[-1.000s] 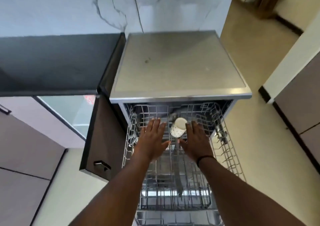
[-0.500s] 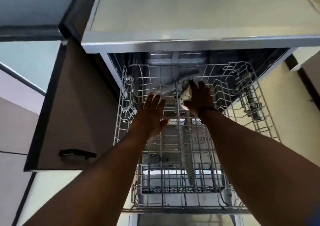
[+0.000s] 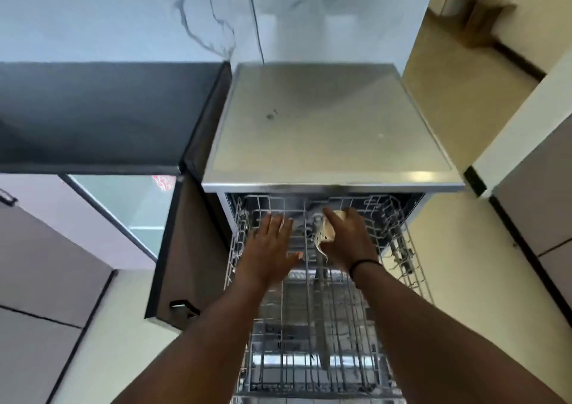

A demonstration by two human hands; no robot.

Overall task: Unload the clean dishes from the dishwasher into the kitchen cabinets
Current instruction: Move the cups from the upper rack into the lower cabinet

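Observation:
The dishwasher's upper wire rack (image 3: 399,267) is pulled out below the steel top (image 3: 328,125). A small cream cup with dark speckles (image 3: 328,232) sits at the back middle of the rack. My right hand (image 3: 348,242) grips it, fingers curled over its far side. Flat and with straight fingers, my left hand (image 3: 269,249) hovers over the rack's left part, just left of the cup, holding nothing. A lower rack (image 3: 309,369) shows through the wires.
A brown cabinet door (image 3: 185,249) with a black handle (image 3: 182,306) stands open left of the dishwasher. A dark countertop (image 3: 102,113) lies at the left, below a marble wall (image 3: 123,13). More cabinets (image 3: 532,205) stand at the right across beige floor (image 3: 464,280).
My right hand has closed around the cup, which stood free a second ago. The camera dipped toward the rack and rose again. My left hand stays flat over the rack.

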